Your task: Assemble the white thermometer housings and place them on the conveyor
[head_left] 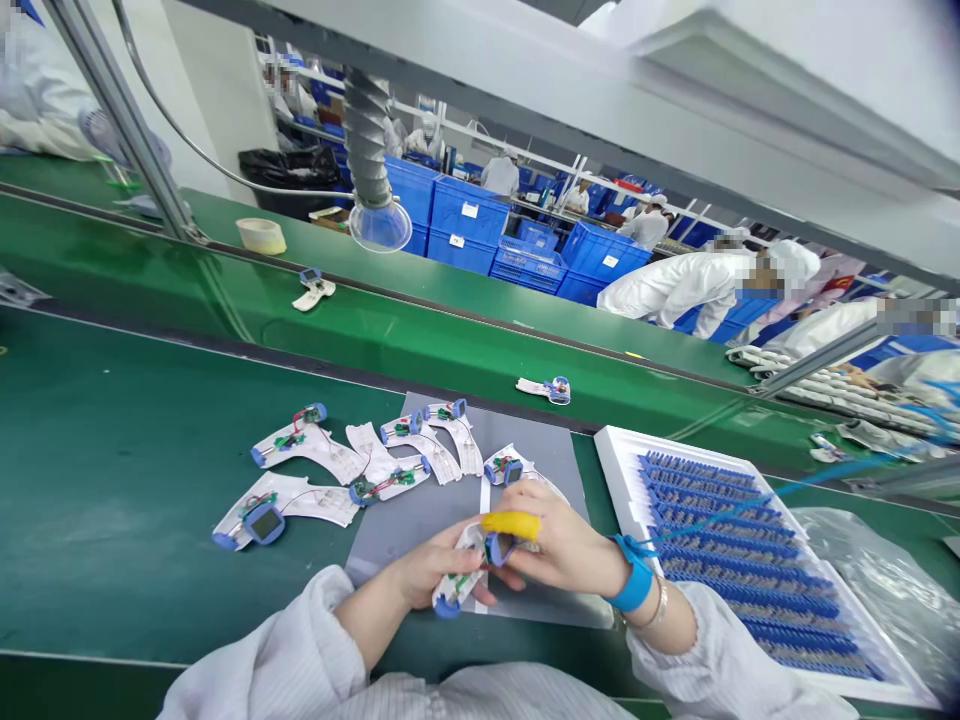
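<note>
My left hand [436, 562] is closed around a white gun-shaped thermometer half-shell [466, 575] with a green circuit board and a blue end, held over a grey mat [547, 590]. Against the same piece, my right hand [551, 530] is closed at its blue-framed display [498, 547]; a yellow finger cover is on one finger, and some fingertips are hidden. A blue strap [634, 575] circles the right wrist. Just beyond the hands lies another half-shell [517, 462], partly covered by the right hand. Several similar half-shells [300, 500] with boards, wires and displays lie to the left.
A white foam tray [609, 450] at right holds rows of blue-edged parts [735, 540]; a clear plastic bag [877, 560] lies beside it. Half-shells [556, 389] sit on the green conveyor [435, 350]. A tape roll [261, 236] and extraction hose [367, 140] are farther back. Co-workers in white stand beyond.
</note>
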Demonstrator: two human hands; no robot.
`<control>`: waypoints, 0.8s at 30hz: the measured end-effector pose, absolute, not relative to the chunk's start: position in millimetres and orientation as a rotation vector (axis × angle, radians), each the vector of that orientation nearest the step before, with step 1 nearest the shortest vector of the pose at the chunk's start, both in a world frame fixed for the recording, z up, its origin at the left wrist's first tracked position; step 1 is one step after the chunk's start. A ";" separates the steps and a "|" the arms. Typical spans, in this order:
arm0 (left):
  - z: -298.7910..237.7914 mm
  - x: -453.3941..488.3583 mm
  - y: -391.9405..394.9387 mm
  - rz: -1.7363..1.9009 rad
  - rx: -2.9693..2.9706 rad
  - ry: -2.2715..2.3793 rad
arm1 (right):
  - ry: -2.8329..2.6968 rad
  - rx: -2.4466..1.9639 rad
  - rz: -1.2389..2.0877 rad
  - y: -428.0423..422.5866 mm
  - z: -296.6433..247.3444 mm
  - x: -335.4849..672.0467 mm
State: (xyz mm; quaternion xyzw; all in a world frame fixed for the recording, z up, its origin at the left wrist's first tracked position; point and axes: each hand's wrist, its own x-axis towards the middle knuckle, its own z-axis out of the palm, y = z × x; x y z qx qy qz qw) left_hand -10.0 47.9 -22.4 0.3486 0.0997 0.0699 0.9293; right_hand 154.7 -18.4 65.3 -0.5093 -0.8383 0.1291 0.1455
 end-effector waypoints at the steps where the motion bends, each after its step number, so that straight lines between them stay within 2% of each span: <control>1: -22.2 -10.2 46.5 0.111 0.685 0.177 | -2.413 -1.446 0.378 -19.2 64.5 153.2; 7: -23.5 -6.7 44.1 0.308 0.629 0.257 | -2.307 -1.414 0.233 -24.5 61.2 155.1; 24: -27.6 -2.4 46.5 0.284 0.618 0.195 | -2.275 -1.320 0.151 -23.2 58.3 156.7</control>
